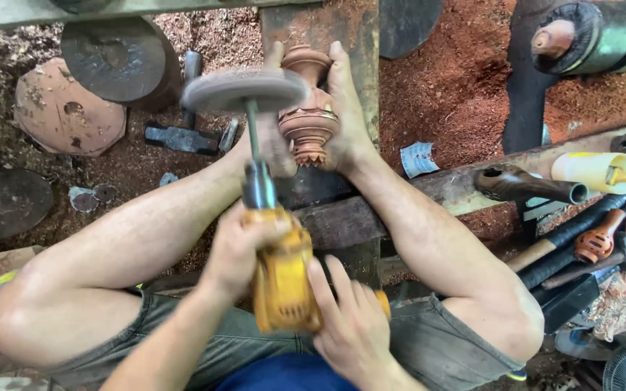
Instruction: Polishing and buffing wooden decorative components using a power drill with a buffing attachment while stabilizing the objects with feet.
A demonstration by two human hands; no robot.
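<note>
Between the soles of the person's two bare feet, pressed in from either side, a turned reddish wooden piece point(309, 108) with a carved, toothed collar stands against a wooden beam point(342, 217) over a floor deep in red sawdust point(458, 80). Both hands are closed tight on a yellow power tool point(282, 279): the left hand point(237, 250) wraps the front of the body, the right hand point(353, 326) clasps its rear, and a long shaft carries a grey sanding disc point(244, 90) that blurs just beside the piece. The clamp looks like the weak point; feet alone hold the work, so a disc that bites the carved teeth could likely kick the piece loose or twist it. The toes lie very near the disc's edge, and a slip of the shaft could graze them. Loose tool handles point(566, 239) crowd the right.
</note>
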